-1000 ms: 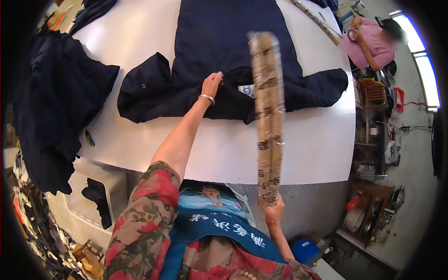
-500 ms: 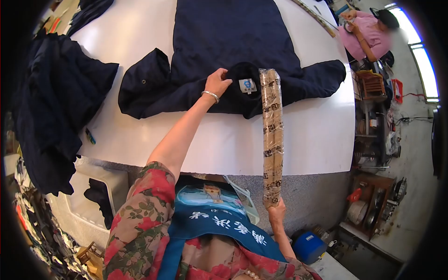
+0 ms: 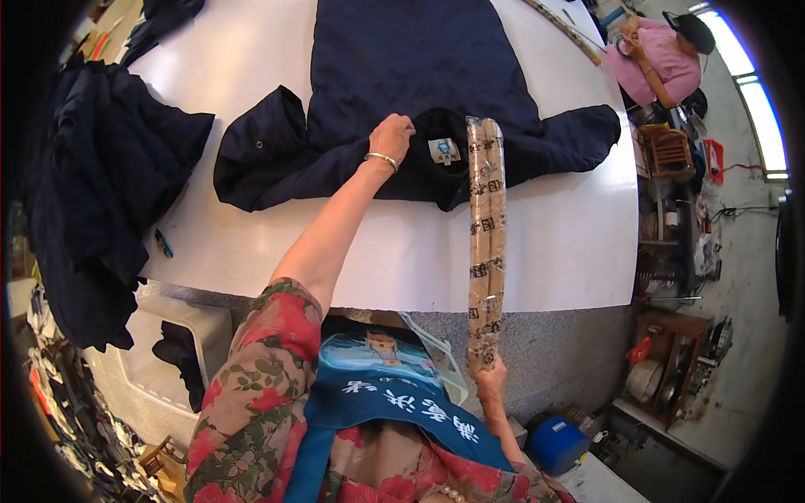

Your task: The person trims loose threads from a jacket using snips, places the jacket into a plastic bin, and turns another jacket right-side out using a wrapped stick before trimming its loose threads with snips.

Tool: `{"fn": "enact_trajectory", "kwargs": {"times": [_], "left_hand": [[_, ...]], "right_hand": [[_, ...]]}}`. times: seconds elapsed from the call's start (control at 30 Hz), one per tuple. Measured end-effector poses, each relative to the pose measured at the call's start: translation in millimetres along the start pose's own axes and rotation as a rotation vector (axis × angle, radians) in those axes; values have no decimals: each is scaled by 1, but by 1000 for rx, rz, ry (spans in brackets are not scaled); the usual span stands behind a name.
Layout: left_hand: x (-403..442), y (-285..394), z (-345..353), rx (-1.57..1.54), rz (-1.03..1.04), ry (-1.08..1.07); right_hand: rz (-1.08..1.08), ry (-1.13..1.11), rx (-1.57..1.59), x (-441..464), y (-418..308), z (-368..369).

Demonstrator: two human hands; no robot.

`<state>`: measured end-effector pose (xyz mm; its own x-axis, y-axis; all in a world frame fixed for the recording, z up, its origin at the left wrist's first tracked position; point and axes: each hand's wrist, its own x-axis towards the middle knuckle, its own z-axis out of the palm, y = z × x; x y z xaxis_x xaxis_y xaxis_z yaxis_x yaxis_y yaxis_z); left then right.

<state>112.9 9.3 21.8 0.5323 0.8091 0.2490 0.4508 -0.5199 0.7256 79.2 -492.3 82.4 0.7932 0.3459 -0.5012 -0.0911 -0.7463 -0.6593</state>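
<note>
A navy jacket (image 3: 419, 67) lies spread on the white table, its collar toward me and a white label (image 3: 444, 151) showing inside the neck. My left hand (image 3: 392, 138) is closed, its fingers pinching the cloth beside the collar. Low on the right, my right hand (image 3: 488, 377) grips the near end of a long flat stick (image 3: 486, 226) wrapped in clear plastic with dark printing. The stick's far end reaches over the jacket just right of the label; whether it touches the cloth I cannot tell.
More dark cloth (image 3: 109, 193) hangs over the left edge of the white table (image 3: 562, 260). A small cutter-like tool (image 3: 163, 243) lies near it. Below stands a pale plastic bin (image 3: 214, 335). A person in pink (image 3: 658, 63) works at the far right, near shelves.
My left hand has shifted slightly upward at the collar. The wrapped stick has moved a little left and up with my right hand. The jacket lies almost as before.
</note>
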Motion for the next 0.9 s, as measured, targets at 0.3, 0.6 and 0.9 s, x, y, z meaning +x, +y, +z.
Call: {"fn": "enact_trajectory", "kwargs": {"times": [0.3,0.6,0.9], "left_hand": [[-111,41,-64,-676,-99,-996],[-69,11,-14,-628,-390,-244],[-50,33,-56,47,93,191]], "right_hand": [[-100,-20,104,12,12,-4],[-264,48,57,17,-14,2],[-223,0,36,13,-56,7]]}}
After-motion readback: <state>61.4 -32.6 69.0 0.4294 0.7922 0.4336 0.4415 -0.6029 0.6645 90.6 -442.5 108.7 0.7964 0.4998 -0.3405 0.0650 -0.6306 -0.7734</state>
